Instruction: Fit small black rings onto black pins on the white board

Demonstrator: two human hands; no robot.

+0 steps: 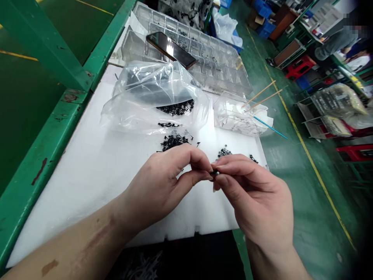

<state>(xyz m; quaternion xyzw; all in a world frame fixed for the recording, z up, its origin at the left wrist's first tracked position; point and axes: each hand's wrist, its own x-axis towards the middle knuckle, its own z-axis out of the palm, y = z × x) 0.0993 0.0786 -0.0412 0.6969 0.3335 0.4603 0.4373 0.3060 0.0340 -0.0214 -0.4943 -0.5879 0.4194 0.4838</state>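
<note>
My left hand and my right hand meet fingertip to fingertip above the white board. Pinched between them is a tiny black part with a shiny metal bit at its right end; most of it is hidden by the fingers. Just beyond my left hand lies a pile of small black parts. Behind my right fingers sits a little heap of small metal rings, with a few black pieces to its right.
A clear plastic bag holding more black parts lies behind the pile. Farther back, a phone rests on a compartmented clear tray. A clear box with white tissue and thin sticks stands right. A green metal frame borders the left.
</note>
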